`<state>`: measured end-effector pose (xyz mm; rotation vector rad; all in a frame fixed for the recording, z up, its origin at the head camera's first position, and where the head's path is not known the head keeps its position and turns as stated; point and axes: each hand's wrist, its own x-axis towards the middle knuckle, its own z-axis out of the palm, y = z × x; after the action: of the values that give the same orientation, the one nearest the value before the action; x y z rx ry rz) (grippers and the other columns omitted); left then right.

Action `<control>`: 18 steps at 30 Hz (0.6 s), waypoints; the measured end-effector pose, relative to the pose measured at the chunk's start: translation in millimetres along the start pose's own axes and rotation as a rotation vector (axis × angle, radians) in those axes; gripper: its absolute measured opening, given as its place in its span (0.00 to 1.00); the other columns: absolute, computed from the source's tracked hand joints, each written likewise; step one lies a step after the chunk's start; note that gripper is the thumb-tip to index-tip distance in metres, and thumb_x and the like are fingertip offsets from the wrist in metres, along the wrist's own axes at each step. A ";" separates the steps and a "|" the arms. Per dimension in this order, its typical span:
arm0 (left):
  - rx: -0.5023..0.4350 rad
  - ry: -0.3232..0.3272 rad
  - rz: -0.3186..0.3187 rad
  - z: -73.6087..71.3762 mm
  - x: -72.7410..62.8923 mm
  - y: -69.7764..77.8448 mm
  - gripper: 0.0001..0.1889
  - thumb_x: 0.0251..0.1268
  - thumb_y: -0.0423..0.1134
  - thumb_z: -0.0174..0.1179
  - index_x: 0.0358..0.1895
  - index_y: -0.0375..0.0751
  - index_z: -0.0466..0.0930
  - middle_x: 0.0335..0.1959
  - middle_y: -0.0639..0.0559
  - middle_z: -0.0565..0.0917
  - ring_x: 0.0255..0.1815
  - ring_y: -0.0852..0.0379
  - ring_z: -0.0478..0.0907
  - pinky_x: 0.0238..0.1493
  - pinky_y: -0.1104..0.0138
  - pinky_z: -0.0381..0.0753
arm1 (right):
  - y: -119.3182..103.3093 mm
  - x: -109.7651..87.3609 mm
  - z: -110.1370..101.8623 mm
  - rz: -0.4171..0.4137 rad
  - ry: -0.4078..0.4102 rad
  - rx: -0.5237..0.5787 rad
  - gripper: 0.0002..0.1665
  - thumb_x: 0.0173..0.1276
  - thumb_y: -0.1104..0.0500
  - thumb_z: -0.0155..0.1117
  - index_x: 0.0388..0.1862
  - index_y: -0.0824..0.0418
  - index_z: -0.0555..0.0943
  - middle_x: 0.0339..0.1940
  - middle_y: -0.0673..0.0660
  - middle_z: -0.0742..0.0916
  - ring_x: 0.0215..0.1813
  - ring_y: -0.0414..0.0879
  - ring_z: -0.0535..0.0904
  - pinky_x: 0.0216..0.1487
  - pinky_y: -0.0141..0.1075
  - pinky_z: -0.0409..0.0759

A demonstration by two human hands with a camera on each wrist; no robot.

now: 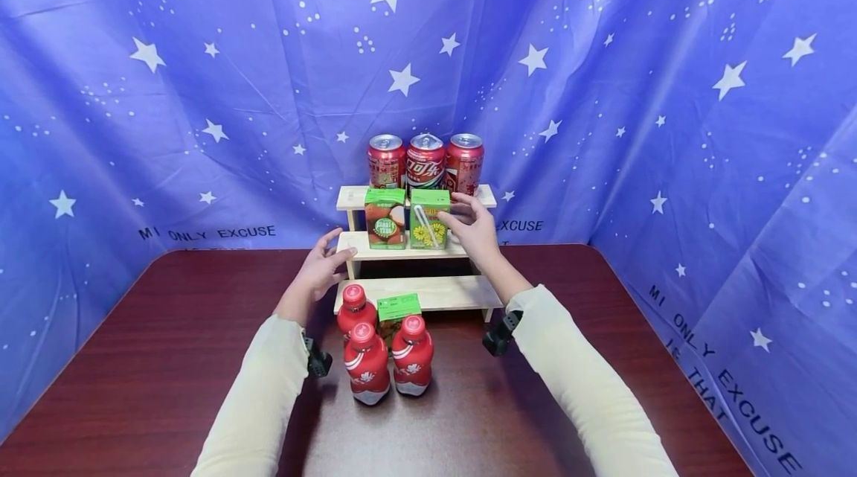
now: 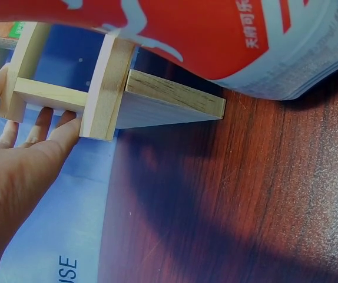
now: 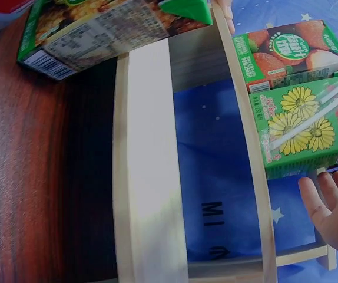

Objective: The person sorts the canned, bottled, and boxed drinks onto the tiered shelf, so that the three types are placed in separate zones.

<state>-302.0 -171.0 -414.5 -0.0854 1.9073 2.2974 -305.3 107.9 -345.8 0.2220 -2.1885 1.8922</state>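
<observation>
My left hand [image 1: 321,267] is at the left side of a stepped wooden stand [image 1: 428,294], its thumb at the middle step and its fingers against the side frame. My right hand [image 1: 477,233] is beside a green drink carton [image 1: 428,221] with yellow flowers and a straw, fingers fairly straight around its right edge. The right wrist view shows the fingertips close to the carton; contact is unclear. To its left on the middle step stands a fruit-pictured drink carton [image 1: 385,224]. Three red cola cans [image 1: 425,163] stand in a row on the top step.
Three red bottles [image 1: 367,369] stand on the dark wooden table [image 1: 502,417] in front of the stand. Another green-topped carton [image 1: 399,306] is among them, partly hidden. A blue star-patterned curtain [image 1: 221,75] surrounds the back and sides.
</observation>
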 end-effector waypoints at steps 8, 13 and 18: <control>0.001 -0.002 -0.003 -0.7 0.4 0.0 0.38 0.67 0.32 0.52 0.75 0.51 0.42 0.72 0.37 0.54 0.62 0.45 0.63 0.67 0.43 0.61 | 6.9 -9.3 -6.6 -0.022 0.000 -0.014 0.26 0.60 0.60 0.67 0.58 0.61 0.75 0.52 0.65 0.82 0.49 0.54 0.80 0.40 0.35 0.83; -0.009 -0.012 -0.004 1.0 -3.1 3.2 0.38 0.68 0.32 0.51 0.75 0.51 0.41 0.72 0.36 0.52 0.64 0.43 0.61 0.67 0.42 0.59 | 14.5 -16.6 -10.7 -0.030 0.002 -0.038 0.25 0.60 0.60 0.67 0.57 0.61 0.75 0.51 0.66 0.82 0.47 0.52 0.80 0.37 0.26 0.80; -0.009 -0.013 0.003 0.7 -1.5 1.9 0.38 0.68 0.32 0.51 0.75 0.51 0.40 0.72 0.36 0.52 0.65 0.43 0.60 0.67 0.42 0.59 | 2.0 -34.6 -14.4 -0.028 -0.033 -0.074 0.25 0.62 0.62 0.65 0.58 0.67 0.74 0.51 0.70 0.82 0.48 0.53 0.81 0.41 0.24 0.78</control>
<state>-300.8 -170.8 -412.3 -0.0689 1.8920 2.3029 -271.4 121.0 -355.4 0.2709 -2.2600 1.8016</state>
